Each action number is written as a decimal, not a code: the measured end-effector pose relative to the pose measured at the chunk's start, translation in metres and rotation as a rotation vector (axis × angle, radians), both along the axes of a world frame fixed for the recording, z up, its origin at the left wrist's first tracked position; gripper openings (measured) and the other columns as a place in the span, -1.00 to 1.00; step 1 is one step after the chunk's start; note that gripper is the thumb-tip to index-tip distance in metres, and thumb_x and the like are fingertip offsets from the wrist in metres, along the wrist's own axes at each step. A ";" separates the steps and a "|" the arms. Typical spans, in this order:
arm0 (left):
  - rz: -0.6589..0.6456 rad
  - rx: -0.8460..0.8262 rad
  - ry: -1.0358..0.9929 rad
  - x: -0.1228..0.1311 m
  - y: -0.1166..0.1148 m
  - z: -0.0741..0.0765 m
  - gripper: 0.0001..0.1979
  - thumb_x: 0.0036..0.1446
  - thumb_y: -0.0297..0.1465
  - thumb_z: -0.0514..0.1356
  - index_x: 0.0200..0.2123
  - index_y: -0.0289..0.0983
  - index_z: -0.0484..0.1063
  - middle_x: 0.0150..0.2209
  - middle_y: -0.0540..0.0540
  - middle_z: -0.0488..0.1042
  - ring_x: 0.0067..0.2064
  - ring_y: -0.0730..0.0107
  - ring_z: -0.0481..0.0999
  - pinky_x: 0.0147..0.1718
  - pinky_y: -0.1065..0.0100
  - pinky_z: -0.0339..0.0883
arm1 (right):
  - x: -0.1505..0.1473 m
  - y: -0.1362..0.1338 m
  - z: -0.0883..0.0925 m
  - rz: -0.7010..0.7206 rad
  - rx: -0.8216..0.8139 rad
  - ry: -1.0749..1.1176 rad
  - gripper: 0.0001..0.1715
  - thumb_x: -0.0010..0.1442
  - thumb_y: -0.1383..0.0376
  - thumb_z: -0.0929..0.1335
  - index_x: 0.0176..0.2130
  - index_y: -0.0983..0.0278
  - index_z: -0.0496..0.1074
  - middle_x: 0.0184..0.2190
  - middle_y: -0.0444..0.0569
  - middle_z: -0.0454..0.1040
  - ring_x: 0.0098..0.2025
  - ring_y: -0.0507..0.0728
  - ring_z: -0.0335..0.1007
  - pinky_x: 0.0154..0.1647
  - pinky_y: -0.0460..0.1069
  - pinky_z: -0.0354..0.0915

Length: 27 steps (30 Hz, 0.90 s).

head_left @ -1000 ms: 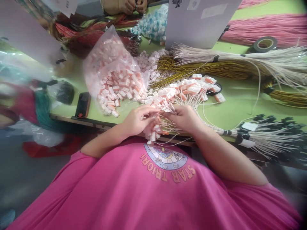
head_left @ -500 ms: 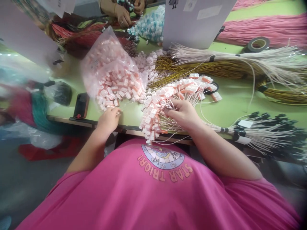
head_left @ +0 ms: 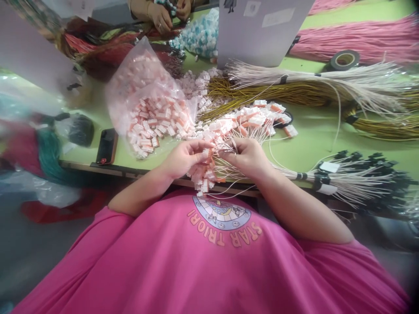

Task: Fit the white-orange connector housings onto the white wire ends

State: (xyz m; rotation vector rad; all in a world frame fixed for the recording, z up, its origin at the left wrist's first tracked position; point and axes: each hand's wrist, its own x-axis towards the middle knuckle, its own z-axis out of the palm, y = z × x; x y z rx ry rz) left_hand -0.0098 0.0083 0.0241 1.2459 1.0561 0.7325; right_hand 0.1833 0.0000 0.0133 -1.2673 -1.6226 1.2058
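Observation:
My left hand [head_left: 188, 158] is closed in a pinch on a small white-and-orange connector housing [head_left: 209, 152]. Right beside it, my right hand [head_left: 247, 158] grips thin white wires [head_left: 227, 146], their ends pointing toward that housing. Whether a wire end sits inside the housing cannot be made out. Around and beyond both hands lies a heap of wired white-and-orange connectors [head_left: 252, 115], some hanging over the table's front edge. An open clear plastic bag [head_left: 122, 83] behind my left hand spills loose connector housings [head_left: 153, 126] onto the table.
A phone [head_left: 107, 146] lies at the left front edge. Yellow wires [head_left: 294, 93], white wires [head_left: 327, 76] and a tape roll [head_left: 345, 60] are at the right. Black connectors [head_left: 369, 179] end a bundle near the front. Another person's hands [head_left: 162, 17] work beyond a divider [head_left: 262, 35].
My left hand has moved right from beside the loose housings to meet my right hand, now with a housing in its fingers. My right hand stays on the wires. The view has shifted slightly.

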 end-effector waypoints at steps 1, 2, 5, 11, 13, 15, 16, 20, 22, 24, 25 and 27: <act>0.008 0.004 0.009 0.001 0.000 0.001 -0.78 -0.02 -0.44 0.32 -0.24 -0.32 0.50 -0.34 -0.07 0.55 -0.38 0.47 0.52 -0.33 0.41 0.45 | 0.000 -0.001 0.000 -0.013 0.026 -0.020 -0.80 -0.02 0.28 0.36 -0.59 0.28 0.30 -0.58 -0.17 0.29 -0.49 -0.02 0.17 -0.45 -0.05 0.14; 0.013 0.008 0.024 0.002 -0.001 0.002 -0.79 -0.02 -0.45 0.31 -0.24 -0.32 0.49 -0.33 -0.07 0.55 -0.37 0.47 0.52 -0.32 0.41 0.45 | -0.001 -0.001 0.000 -0.023 0.052 -0.045 -0.79 -0.02 0.28 0.35 -0.60 0.28 0.29 -0.59 -0.17 0.28 -0.49 -0.02 0.17 -0.45 -0.05 0.14; 0.011 0.015 0.080 0.003 -0.003 0.005 -0.81 0.01 -0.47 0.29 -0.24 -0.33 0.48 -0.31 -0.08 0.55 -0.35 0.45 0.54 -0.30 0.38 0.45 | -0.002 -0.003 0.002 -0.035 0.115 -0.107 -0.76 0.01 0.28 0.33 -0.62 0.27 0.26 -0.60 -0.16 0.26 -0.48 -0.01 0.18 -0.45 -0.05 0.14; 0.029 0.016 0.136 0.006 -0.006 0.007 -0.81 -0.01 -0.47 0.30 -0.26 -0.31 0.48 -0.35 -0.07 0.55 -0.39 0.43 0.52 -0.33 0.36 0.46 | -0.004 -0.008 0.004 -0.067 0.178 -0.180 -0.75 0.00 0.30 0.31 -0.63 0.25 0.19 -0.63 -0.18 0.16 -0.51 -0.02 0.09 -0.46 -0.05 0.10; 0.037 0.020 0.149 0.006 -0.006 0.007 -0.83 -0.01 -0.48 0.29 -0.27 -0.32 0.49 -0.36 -0.07 0.56 -0.39 0.43 0.52 -0.34 0.36 0.45 | -0.004 -0.008 0.004 -0.071 0.211 -0.180 -0.74 0.00 0.31 0.30 -0.63 0.25 0.16 -0.63 -0.18 0.15 -0.51 -0.03 0.07 -0.46 -0.05 0.09; 0.039 0.046 0.155 0.006 -0.008 0.008 -0.83 -0.01 -0.48 0.29 -0.28 -0.32 0.50 -0.34 -0.09 0.56 -0.37 0.42 0.53 -0.33 0.36 0.45 | -0.004 -0.008 0.003 -0.081 0.241 -0.185 -0.74 0.00 0.31 0.30 -0.63 0.25 0.15 -0.63 -0.18 0.15 -0.52 -0.03 0.06 -0.47 -0.05 0.08; 0.035 0.059 0.153 0.006 -0.008 0.008 -0.82 -0.01 -0.47 0.30 -0.27 -0.33 0.50 -0.33 -0.09 0.57 -0.37 0.42 0.53 -0.33 0.37 0.45 | -0.005 -0.008 0.002 -0.087 0.252 -0.192 -0.73 0.00 0.32 0.30 -0.63 0.25 0.14 -0.64 -0.18 0.15 -0.52 -0.03 0.05 -0.47 -0.05 0.07; 0.005 0.069 0.177 0.008 -0.012 0.007 -0.78 0.00 -0.39 0.30 -0.24 -0.35 0.50 -0.37 -0.11 0.56 -0.42 0.41 0.53 -0.46 0.41 0.43 | -0.007 -0.008 -0.002 -0.073 0.281 -0.241 -0.71 -0.02 0.32 0.30 -0.64 0.25 0.10 -0.66 -0.19 0.14 -0.55 -0.05 0.03 -0.52 -0.06 0.01; -0.002 0.083 0.228 0.009 -0.012 0.006 -0.78 0.02 -0.36 0.29 -0.25 -0.35 0.50 -0.42 -0.10 0.55 -0.44 0.41 0.53 -0.51 0.43 0.41 | -0.008 -0.007 -0.004 -0.062 0.287 -0.245 -0.71 -0.01 0.31 0.30 -0.65 0.25 0.12 -0.67 -0.18 0.16 -0.55 -0.05 0.05 -0.53 -0.07 0.01; 0.005 0.121 0.267 0.010 -0.011 0.005 -0.80 0.02 -0.36 0.28 -0.28 -0.35 0.51 -0.43 -0.09 0.54 -0.44 0.42 0.53 -0.51 0.44 0.40 | -0.007 -0.006 -0.005 -0.056 0.257 -0.224 -0.73 0.01 0.29 0.30 -0.64 0.27 0.18 -0.66 -0.16 0.20 -0.53 -0.04 0.10 -0.52 -0.08 0.05; 0.016 0.143 0.278 0.011 -0.010 0.005 -0.81 0.02 -0.37 0.28 -0.29 -0.35 0.52 -0.43 -0.08 0.55 -0.43 0.43 0.53 -0.49 0.44 0.41 | -0.006 -0.004 -0.005 -0.044 0.226 -0.211 -0.75 0.01 0.28 0.31 -0.62 0.28 0.22 -0.65 -0.16 0.22 -0.52 -0.03 0.12 -0.51 -0.08 0.06; 0.029 0.184 0.286 0.011 -0.009 0.004 -0.83 0.02 -0.39 0.27 -0.28 -0.34 0.53 -0.41 -0.08 0.56 -0.41 0.44 0.54 -0.45 0.45 0.42 | -0.004 -0.002 -0.004 -0.007 0.155 -0.195 -0.76 0.01 0.26 0.31 -0.61 0.29 0.26 -0.64 -0.16 0.24 -0.52 -0.03 0.13 -0.50 -0.08 0.08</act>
